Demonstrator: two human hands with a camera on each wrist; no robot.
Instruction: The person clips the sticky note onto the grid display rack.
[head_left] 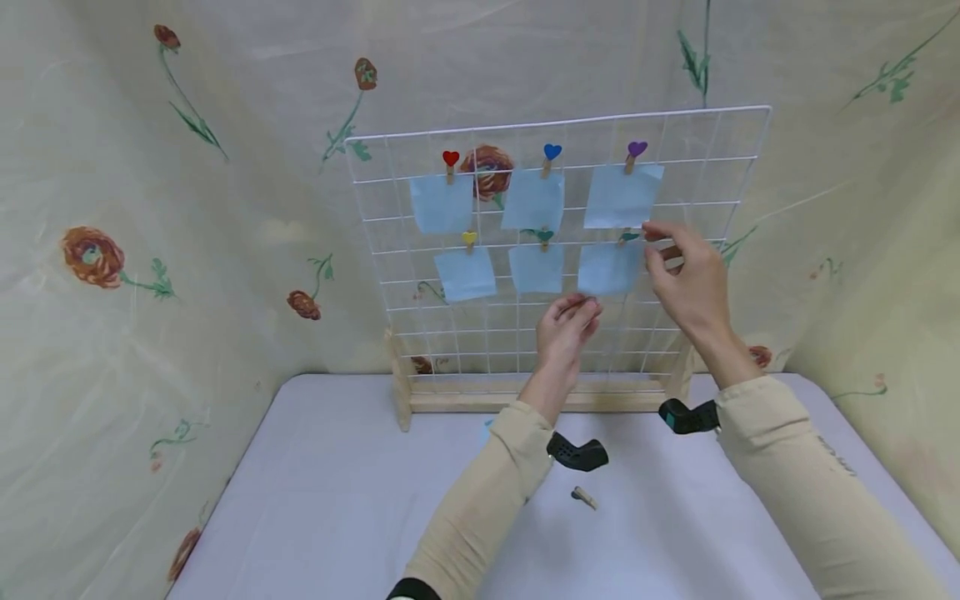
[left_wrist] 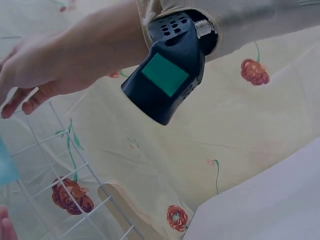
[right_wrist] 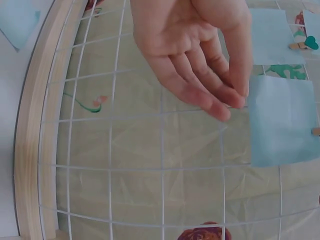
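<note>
Six light-blue notes hang on a white wire grid [head_left: 517, 350], clipped in two rows. My left hand [head_left: 567, 329] is at the bottom edge of the lower right note [head_left: 611, 271], relaxed fingertips right by its corner; in the right wrist view this hand [right_wrist: 195, 60] shows beside the same note [right_wrist: 285, 125], which lies flat. My right hand [head_left: 693, 279] is by that note's upper right corner, close to a green clothespin [head_left: 628, 238]. Its thumb and forefinger stand apart in the left wrist view, where the right hand [left_wrist: 45, 65] holds nothing.
Heart-topped clothespins in red [head_left: 451, 160], blue [head_left: 552, 153], purple [head_left: 636, 152] and yellow [head_left: 469, 240] hold other notes. A loose clothespin [head_left: 584, 497] lies on the white table [head_left: 330, 500]. Wooden feet [head_left: 401, 379] support the grid. Flowered cloth [head_left: 247, 275] surrounds it.
</note>
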